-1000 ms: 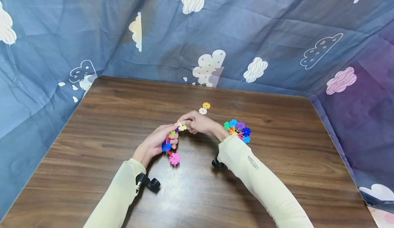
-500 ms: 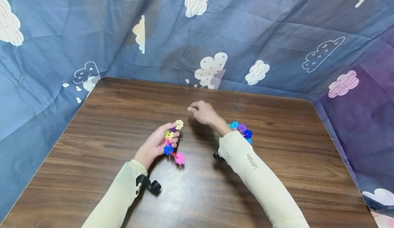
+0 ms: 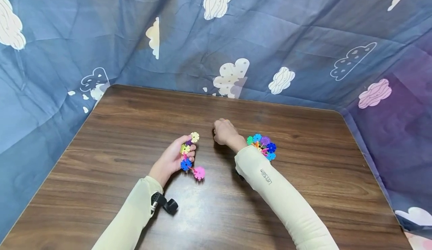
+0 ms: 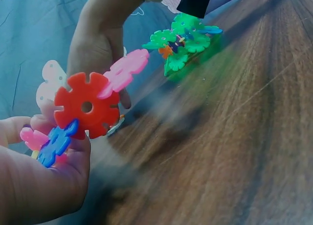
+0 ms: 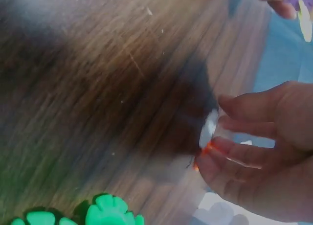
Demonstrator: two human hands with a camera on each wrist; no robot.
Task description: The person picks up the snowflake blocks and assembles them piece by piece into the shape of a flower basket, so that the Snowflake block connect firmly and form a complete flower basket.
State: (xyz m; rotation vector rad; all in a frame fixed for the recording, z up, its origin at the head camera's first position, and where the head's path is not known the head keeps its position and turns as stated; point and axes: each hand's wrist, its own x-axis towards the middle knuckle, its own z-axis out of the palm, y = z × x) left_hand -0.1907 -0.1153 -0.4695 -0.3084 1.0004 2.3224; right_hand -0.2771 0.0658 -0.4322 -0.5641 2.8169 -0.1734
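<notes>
My left hand [image 3: 168, 159] grips a chain of interlocking plastic snowflake discs. Pale yellow, purple, yellow and blue [image 3: 186, 164] pieces run down along the fingers, and a pink disc [image 3: 199, 173] hangs at the lower end. Up close in the left wrist view, a red disc [image 4: 87, 106] joins the blue and pink ones. Further back, my right hand [image 3: 225, 131] is down at the tabletop. In the right wrist view its fingertips touch a white disc [image 5: 209, 128] and an orange disc [image 5: 206, 148], with the thumb a little apart from them. Both discs are partly hidden.
A built cluster of snowflake discs [image 3: 265, 140], green, blue, purple and orange, stands on the brown wooden table [image 3: 303, 175] beside the right forearm. A blue cloud-print cloth [image 3: 189, 54] hangs behind the table's back edge.
My right hand has left the pale yellow end of the chain and gone back and right to the loose white and orange discs. The left hand keeps the chain; its pink end swung rightward.
</notes>
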